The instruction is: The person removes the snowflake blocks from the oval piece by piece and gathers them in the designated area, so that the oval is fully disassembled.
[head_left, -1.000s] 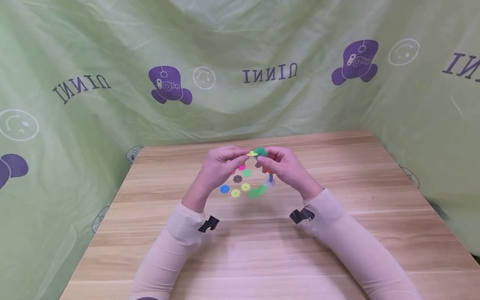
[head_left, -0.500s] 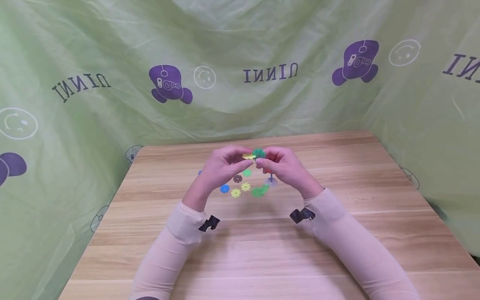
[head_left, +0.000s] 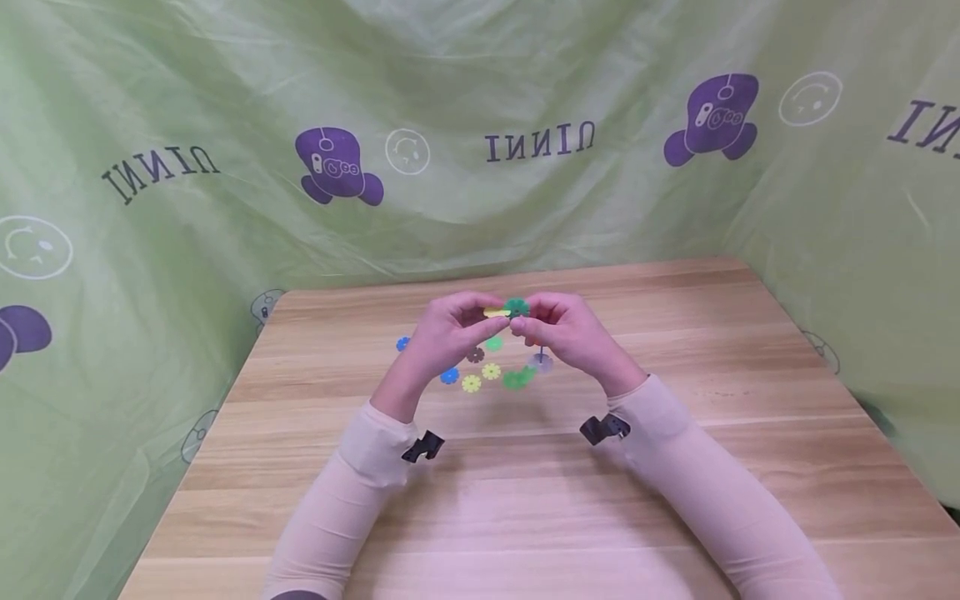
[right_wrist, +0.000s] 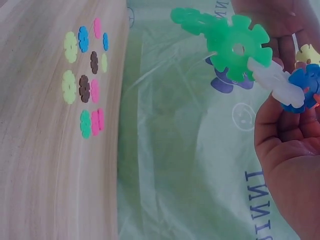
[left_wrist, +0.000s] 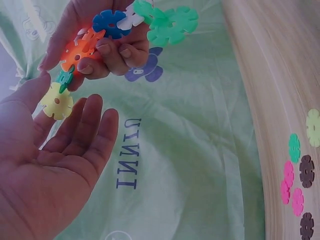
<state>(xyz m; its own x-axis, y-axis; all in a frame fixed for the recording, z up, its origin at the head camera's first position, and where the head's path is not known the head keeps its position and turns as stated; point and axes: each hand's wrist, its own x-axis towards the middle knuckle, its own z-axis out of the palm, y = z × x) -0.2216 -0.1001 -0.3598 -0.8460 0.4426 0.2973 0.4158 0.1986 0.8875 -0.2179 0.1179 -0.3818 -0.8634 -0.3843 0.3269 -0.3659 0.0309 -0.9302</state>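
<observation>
Above the wooden table [head_left: 525, 500] both hands are raised and meet. My left hand [head_left: 480, 310] pinches a yellow snowflake disc [left_wrist: 56, 101] between thumb and forefinger. The disc's edge meets a small dark green disc [left_wrist: 65, 79] at the end of a chain. My right hand [head_left: 528, 321] grips that chain. It runs through an orange disc [left_wrist: 80, 47], a blue disc [right_wrist: 305, 82], a white piece [right_wrist: 272, 80] and light green discs [right_wrist: 235, 47]. In the head view the chain's green end [head_left: 517, 379] hangs below the right hand.
Several loose discs lie on the table under the hands: blue [head_left: 449, 377], yellow [head_left: 471, 384], brown [head_left: 475, 356], pink [right_wrist: 95, 91]. A green printed cloth [head_left: 480, 100] walls in the table's back and sides. Bare wood stretches toward the near edge.
The yellow disc has shifted slightly left and now lies flatter against the dark green disc. Both hands stay raised in almost the same place.
</observation>
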